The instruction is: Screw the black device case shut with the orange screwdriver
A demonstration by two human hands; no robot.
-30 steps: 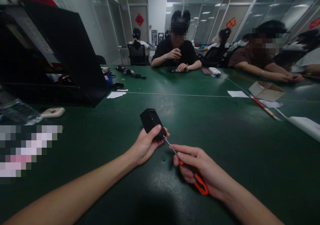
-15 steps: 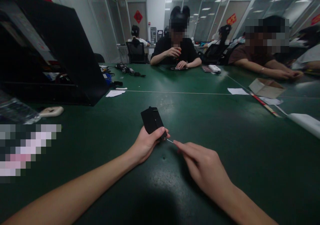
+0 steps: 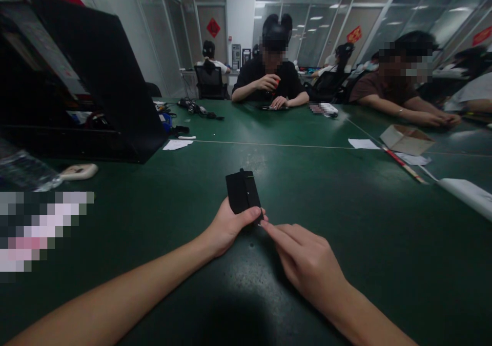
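Observation:
My left hand [image 3: 230, 225] is closed round the near end of a small black box [image 3: 243, 192], which stands tilted on the green table [image 3: 346, 223]. My right hand [image 3: 305, 264] lies knuckles up just to the right, fingers curled, its forefinger reaching to the box's near corner. A sliver of a metal tip [image 3: 260, 225] shows at that fingertip; the rest of the tool is hidden under the hand.
A big black open case [image 3: 84, 89] stands at the left, with a plastic bottle [image 3: 23, 171] and a pale oval object [image 3: 79, 171] in front of it. Papers, a cardboard box [image 3: 407, 139] and a striped stick [image 3: 405, 165] lie at right. Other people sit along the far side.
The orange-handled screwdriver, plainly seen a second ago, is now hidden under my turned-over right hand, which has moved up to the box. The box has tipped more upright.

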